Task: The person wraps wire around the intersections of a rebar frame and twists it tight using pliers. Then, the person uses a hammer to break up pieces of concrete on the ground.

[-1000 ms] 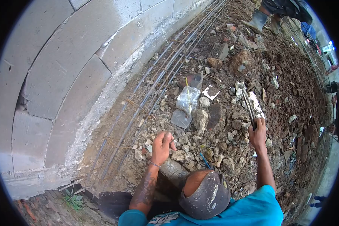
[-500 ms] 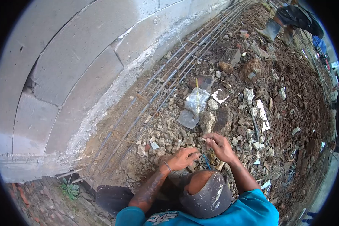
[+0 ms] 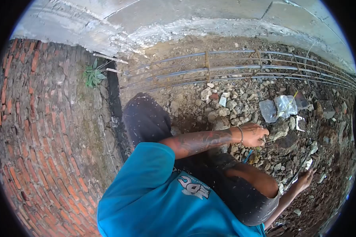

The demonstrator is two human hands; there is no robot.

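Observation:
My left hand (image 3: 254, 134), with a bracelet at the wrist, reaches over the rubble (image 3: 225, 104), its fingers pinched shut on a thin piece of wire (image 3: 266, 139) that pokes out at the fingertips. My right hand (image 3: 305, 180) is lower right, closed around a slim metal hand tool (image 3: 300, 168) that points up and away over the stones. My cap and blue shirt (image 3: 154, 193) fill the bottom middle and hide my right forearm in part.
A long rebar cage (image 3: 225, 68) lies along the foot of a grey block wall (image 3: 186, 19). Brick paving (image 3: 35, 138) covers the left. A crumpled clear plastic bag (image 3: 284, 106) and a blue strip (image 3: 247, 156) lie among stones. A small weed (image 3: 93, 73) grows at the corner.
The view has swung sharply left, bringing the brick paving in. My right hand moved away from the left and picked the metal tool up off the rubble. The left hand stays low over the stones.

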